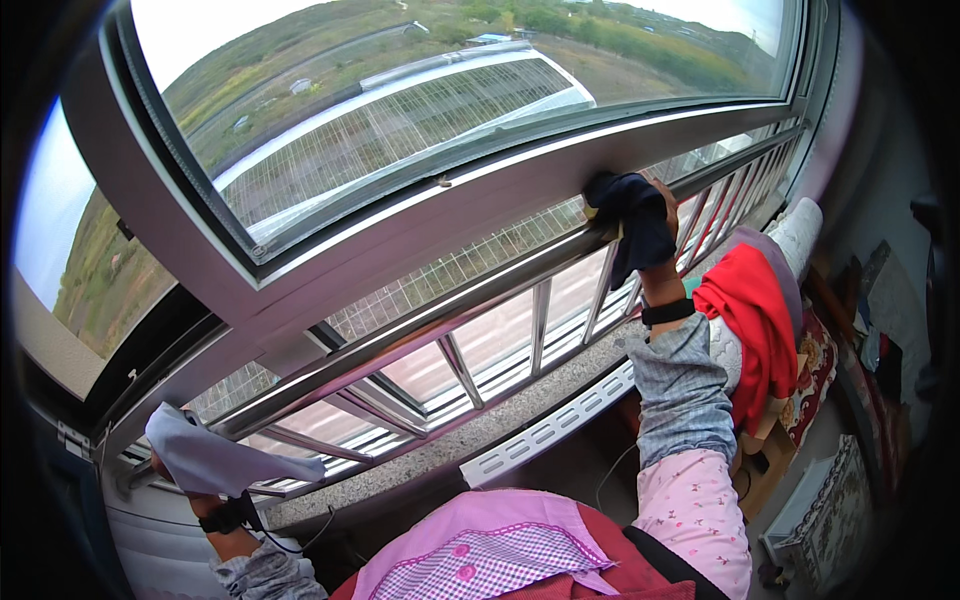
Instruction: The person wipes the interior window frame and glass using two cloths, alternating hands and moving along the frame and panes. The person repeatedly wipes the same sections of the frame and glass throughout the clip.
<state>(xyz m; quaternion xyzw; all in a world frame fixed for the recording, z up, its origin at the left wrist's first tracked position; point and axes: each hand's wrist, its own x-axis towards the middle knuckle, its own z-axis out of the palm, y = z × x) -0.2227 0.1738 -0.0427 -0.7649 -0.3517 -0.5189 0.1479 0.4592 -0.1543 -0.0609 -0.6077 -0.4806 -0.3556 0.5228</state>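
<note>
A polished metal safety rail [495, 279] with upright bars runs across the window in front of me. My right hand [666, 206] presses a dark navy cloth [639, 217] around the top tube, just under the lower window frame. Down at the left end of the rail, my left hand [160, 466] holds a light grey cloth [217, 446]; the cloth hides most of its fingers. That cloth lies against the tube's end, with one corner trailing right over the bars. Both wrists wear black bands.
Above the rail is a white-framed window pane [465, 112]. Below runs a speckled stone sill [420, 469] over a slotted white radiator [551, 427]. Red fabric [754, 322] is draped over white quilted material at right. A patterned box [814, 517] and other items stand along the right wall.
</note>
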